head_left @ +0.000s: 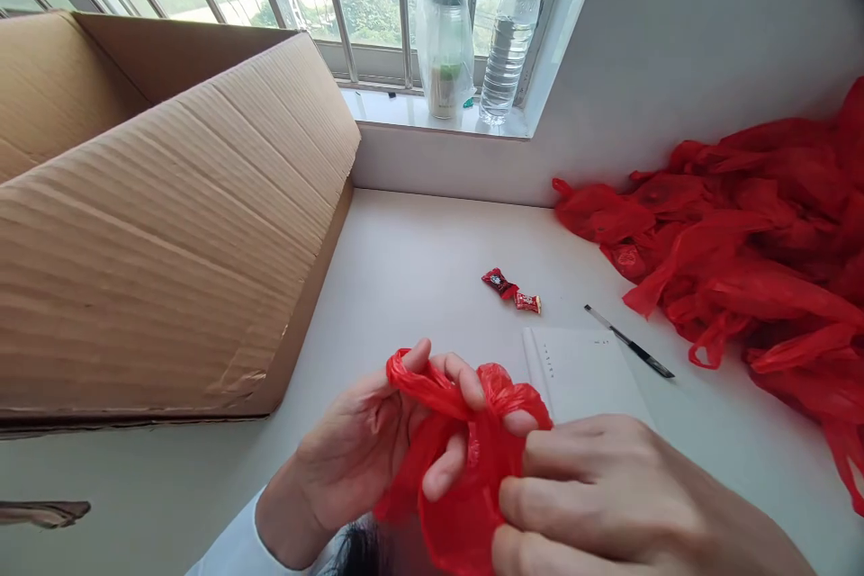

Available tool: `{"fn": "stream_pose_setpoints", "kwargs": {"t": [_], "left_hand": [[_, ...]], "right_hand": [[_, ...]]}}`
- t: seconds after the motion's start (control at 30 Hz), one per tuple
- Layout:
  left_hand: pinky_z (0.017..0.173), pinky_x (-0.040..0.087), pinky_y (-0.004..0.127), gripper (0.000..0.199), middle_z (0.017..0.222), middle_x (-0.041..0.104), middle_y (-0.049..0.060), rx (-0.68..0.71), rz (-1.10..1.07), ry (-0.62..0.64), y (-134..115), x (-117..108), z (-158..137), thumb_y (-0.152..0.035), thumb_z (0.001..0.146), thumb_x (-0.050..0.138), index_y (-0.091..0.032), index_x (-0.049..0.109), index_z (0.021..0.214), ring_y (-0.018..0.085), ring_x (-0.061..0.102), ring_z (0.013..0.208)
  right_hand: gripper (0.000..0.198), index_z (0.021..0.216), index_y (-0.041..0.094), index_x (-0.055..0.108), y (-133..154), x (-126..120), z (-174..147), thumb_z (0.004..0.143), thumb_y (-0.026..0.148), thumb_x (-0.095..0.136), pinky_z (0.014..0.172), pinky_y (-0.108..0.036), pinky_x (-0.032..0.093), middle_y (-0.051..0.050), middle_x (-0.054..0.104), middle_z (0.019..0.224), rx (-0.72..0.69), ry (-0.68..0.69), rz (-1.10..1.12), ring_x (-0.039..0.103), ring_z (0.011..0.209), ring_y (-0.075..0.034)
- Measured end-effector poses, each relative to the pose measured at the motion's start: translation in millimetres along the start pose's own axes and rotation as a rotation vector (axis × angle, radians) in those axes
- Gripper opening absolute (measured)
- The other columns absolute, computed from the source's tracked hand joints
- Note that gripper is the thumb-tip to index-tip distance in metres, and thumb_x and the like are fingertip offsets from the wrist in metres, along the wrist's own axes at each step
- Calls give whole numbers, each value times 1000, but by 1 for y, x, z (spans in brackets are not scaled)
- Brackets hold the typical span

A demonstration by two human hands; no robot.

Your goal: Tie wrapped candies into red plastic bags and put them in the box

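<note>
A thin red plastic bag [465, 522] hangs between my two hands at the front of the table. My left hand [378, 432] has its fingers hooked through the bag's twisted handles, with one loop around the thumb. From the right, my right hand [600, 495] pinches the bag's side with curled fingers. The lower part of the bag runs out of the frame, and I cannot make out what is inside. Beyond my hands, two small wrapped candies [499, 283] in dark red and bright red wrappers lie close together on the white table [405, 261].
A large open cardboard box [182, 261] stands on the left. Many red plastic bags [762, 234] are heaped on the right. A white sheet of paper [587, 369] and a black pen [631, 342] lie nearby. A water bottle [509, 45] and a bagged jar [445, 54] stand on the windowsill.
</note>
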State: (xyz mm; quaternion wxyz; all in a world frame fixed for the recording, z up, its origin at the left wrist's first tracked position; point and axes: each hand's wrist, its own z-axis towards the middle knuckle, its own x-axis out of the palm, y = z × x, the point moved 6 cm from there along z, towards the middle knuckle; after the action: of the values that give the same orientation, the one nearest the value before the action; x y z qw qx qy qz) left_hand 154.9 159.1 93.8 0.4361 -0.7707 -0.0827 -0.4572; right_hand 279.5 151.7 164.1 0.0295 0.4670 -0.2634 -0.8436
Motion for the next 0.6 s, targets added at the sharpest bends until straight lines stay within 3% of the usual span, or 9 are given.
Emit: {"fn": "stream_pose_setpoints", "kwargs": {"t": [0.1, 0.17, 0.23, 0.27, 0.3, 0.37, 0.47, 0.6], "left_hand": [[53, 33, 18, 46, 49, 45, -4, -62, 187, 11, -5, 10, -9, -48, 98, 38, -14, 59, 76, 7, 40, 43], [57, 39, 20, 45, 58, 52, -1, 0, 646, -44, -9, 18, -17, -45, 99, 36, -16, 56, 71, 10, 47, 52], [64, 46, 23, 38, 71, 60, 2, 209, 1372, -171, -15, 31, -26, -37, 98, 38, -18, 54, 69, 13, 54, 64], [59, 47, 23, 33, 75, 61, 3, 334, 1692, -254, -16, 39, -31, -27, 98, 37, -18, 56, 73, 14, 55, 62], [56, 48, 24, 29, 77, 62, 4, 474, 1962, -300, -14, 49, -35, -19, 96, 38, -18, 58, 74, 14, 56, 61], [56, 54, 28, 24, 79, 63, 6, 693, 2310, -346, -5, 61, -39, -10, 90, 42, -16, 60, 76, 17, 59, 61], [72, 61, 37, 17, 84, 65, 9, 795, 2476, -342, 2, 61, -38, -9, 86, 48, -14, 63, 79, 23, 66, 76], [96, 56, 34, 14, 109, 65, 10, 830, 2474, -317, 1, 58, -43, -8, 85, 52, -15, 64, 83, 25, 63, 108]], "right_hand": [[28, 86, 18, 63, -7, 6, -3, 101, 24, 41, 63, -23, 48, -2, 65, 71, -50, 221, 164, 58, 66, -12], [14, 97, 18, 64, -18, -1, 1, 97, 26, 54, 73, -21, 50, -3, 69, 85, -80, 180, 441, 63, 78, -12], [16, 107, 20, 65, -37, -7, 10, 97, 26, 54, 82, -21, 50, -4, 70, 98, -15, -5, 668, 65, 88, -12], [20, 113, 22, 64, -47, -6, 14, 99, 25, 51, 85, -22, 50, -4, 69, 104, 55, -82, 724, 64, 93, -12], [25, 120, 24, 62, -56, 0, 19, 101, 25, 46, 88, -23, 49, -3, 67, 110, 126, -115, 753, 63, 98, -11], [33, 132, 27, 55, -62, 20, 29, 103, 24, 39, 92, -23, 48, -3, 64, 122, 208, -41, 807, 61, 107, -11], [30, 128, 26, 58, -60, 41, 37, 102, 28, 44, 94, -24, 46, -3, 64, 120, 202, 61, 929, 59, 110, -12], [13, 99, 23, 70, -67, 43, 37, 94, 30, 59, 78, -21, 47, -1, 64, 94, 247, -42, 1037, 59, 87, -10]]}}
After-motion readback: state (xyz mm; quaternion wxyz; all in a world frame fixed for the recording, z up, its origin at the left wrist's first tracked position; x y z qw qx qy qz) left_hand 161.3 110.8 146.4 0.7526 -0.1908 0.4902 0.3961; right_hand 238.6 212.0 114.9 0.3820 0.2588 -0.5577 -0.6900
